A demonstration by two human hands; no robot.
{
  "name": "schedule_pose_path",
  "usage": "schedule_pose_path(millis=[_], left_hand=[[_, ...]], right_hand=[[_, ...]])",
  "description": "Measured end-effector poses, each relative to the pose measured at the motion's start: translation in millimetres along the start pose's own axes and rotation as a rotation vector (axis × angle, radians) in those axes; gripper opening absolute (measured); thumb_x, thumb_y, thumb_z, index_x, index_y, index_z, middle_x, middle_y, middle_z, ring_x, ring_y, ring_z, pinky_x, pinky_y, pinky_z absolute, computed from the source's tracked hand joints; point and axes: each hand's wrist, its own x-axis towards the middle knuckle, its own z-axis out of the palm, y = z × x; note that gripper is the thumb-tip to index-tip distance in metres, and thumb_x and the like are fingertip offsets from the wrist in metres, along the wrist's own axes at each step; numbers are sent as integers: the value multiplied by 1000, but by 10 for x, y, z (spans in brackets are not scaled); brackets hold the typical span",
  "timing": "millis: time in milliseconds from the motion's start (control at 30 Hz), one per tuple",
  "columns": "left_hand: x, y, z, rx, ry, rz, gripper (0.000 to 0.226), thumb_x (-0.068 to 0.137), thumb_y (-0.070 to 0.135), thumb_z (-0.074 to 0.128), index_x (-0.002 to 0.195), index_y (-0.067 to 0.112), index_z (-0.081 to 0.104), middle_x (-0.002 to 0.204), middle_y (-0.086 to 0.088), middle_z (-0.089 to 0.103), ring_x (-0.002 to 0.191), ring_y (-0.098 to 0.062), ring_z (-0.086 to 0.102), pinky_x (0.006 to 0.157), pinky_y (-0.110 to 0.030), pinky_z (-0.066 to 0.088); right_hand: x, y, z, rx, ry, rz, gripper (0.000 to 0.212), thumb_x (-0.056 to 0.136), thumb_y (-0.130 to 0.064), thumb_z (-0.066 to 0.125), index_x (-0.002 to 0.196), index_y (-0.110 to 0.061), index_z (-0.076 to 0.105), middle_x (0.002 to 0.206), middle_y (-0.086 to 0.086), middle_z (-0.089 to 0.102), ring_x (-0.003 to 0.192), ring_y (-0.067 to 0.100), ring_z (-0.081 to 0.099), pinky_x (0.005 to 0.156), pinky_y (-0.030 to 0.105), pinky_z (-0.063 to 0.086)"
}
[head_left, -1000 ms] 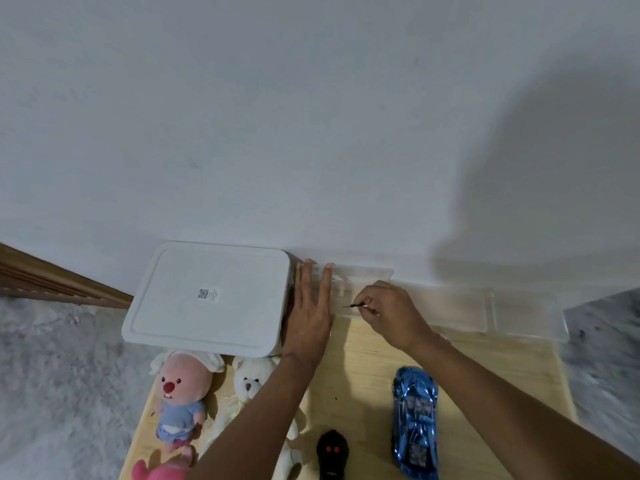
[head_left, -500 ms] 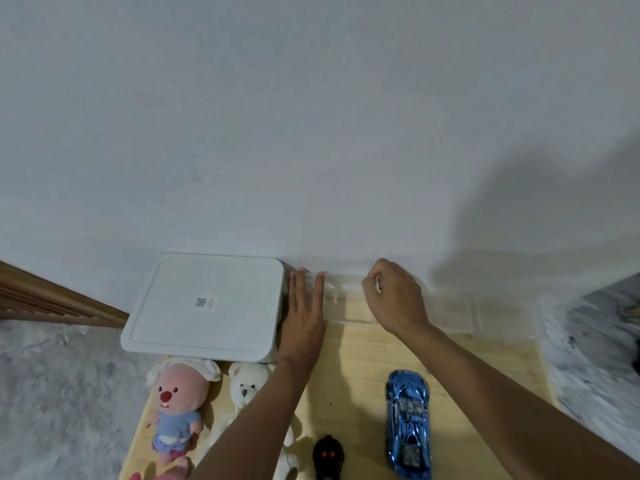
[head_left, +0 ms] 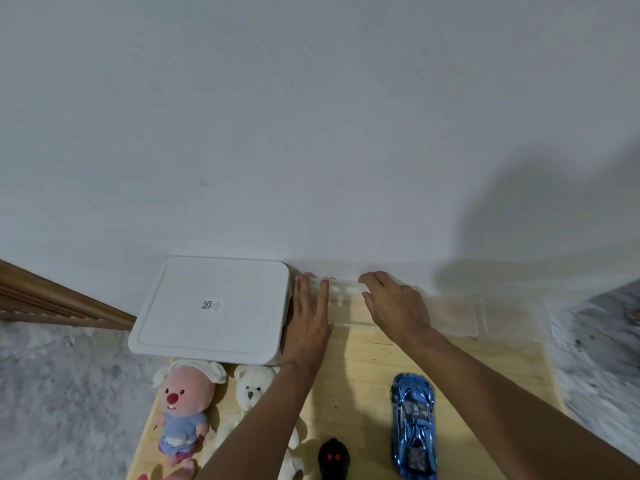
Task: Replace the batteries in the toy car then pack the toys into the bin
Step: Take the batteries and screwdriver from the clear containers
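Against the wall (head_left: pixel 311 133), both hands' fingers (head_left: pixel 323 296) lie relaxed on a clear plastic compartment box (head_left: pixel 450 315), gripping nothing. Just left of the left hand (head_left: pixel 307 327) sits the white lidded bin (head_left: pixel 211 306); nearer than the right hand (head_left: pixel 398 306), the glossy blue toy car (head_left: pixel 412 424).

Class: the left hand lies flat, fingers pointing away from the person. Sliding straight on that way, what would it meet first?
Most likely the white wall: the fingertips of the left hand lie at the far edge of the clear plastic tray. Depth there is hard to judge.
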Motion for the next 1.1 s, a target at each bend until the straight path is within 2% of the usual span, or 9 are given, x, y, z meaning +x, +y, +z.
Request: schedule_pose_path(millis=[67,133,167,267,367,600,767,900,1100], left_hand=[[-27,4,-18,0,-7,-14,106,91,32,76,160,21,-4,165,-18,-8,156,-42,5,110,-45,49],[-84,40,-63,6,1,-22,101,89,34,78,160,16,8,165,-25,7,154,-45,17,108,-48,51],[-119,56,-67,21,1,-19,96,92,35,74,161,15,11,165,-27,11,154,-45,16,110,-48,49],[-222,107,-92,29,-67,-14,78,106,40,48,164,16,2,169,-22,0,157,-38,-5,120,-43,38],[-277,121,-101,24,-124,-32,72,109,41,39,164,17,-2,170,-18,-7,157,-34,-14,122,-39,32],[-359,114,-72,38,-235,-28,74,108,45,41,163,19,-1,171,-12,-4,158,-28,-8,119,-36,37],[-367,134,-104,40,-255,-33,72,107,44,41,163,20,3,171,-12,1,159,-29,-3,121,-39,33],[-295,216,-196,90,-223,32,69,106,44,42,162,20,9,169,-13,9,158,-33,7,125,-46,26],[-240,506,-395,74,-124,172,58,103,40,48,155,20,31,159,-10,32,147,-30,30,114,-45,39]], right_hand=[[-28,-4,-32,11,-9,-5,25,97,-27,60,122,-24,61,117,-6,65,68,28,68,55,34,51],[-82,-9,-39,24,-28,-10,26,96,-27,61,122,-26,61,117,-8,65,70,26,68,56,33,50],[-116,-13,-32,30,-46,-12,28,96,-27,60,124,-27,61,119,-9,64,73,26,68,58,34,52],[-219,-25,20,56,-121,-17,34,98,-28,58,132,-28,58,129,-11,59,83,26,70,67,37,55],[-297,-39,84,55,-169,-31,34,98,-27,59,131,-28,59,130,-11,58,84,25,70,71,36,56],[-348,-42,208,73,-210,-17,34,98,-23,56,131,-30,57,130,-11,56,86,26,70,72,37,57],[-423,5,141,126,-213,-7,36,98,-32,54,134,-31,56,131,-10,56,88,27,69,76,37,56],[-579,220,-23,193,-226,27,38,96,-38,53,135,-37,53,127,-13,56,89,22,68,78,38,55],[-847,561,-316,217,-318,83,45,94,-39,57,138,-40,48,128,-10,56,106,20,63,93,39,50]])
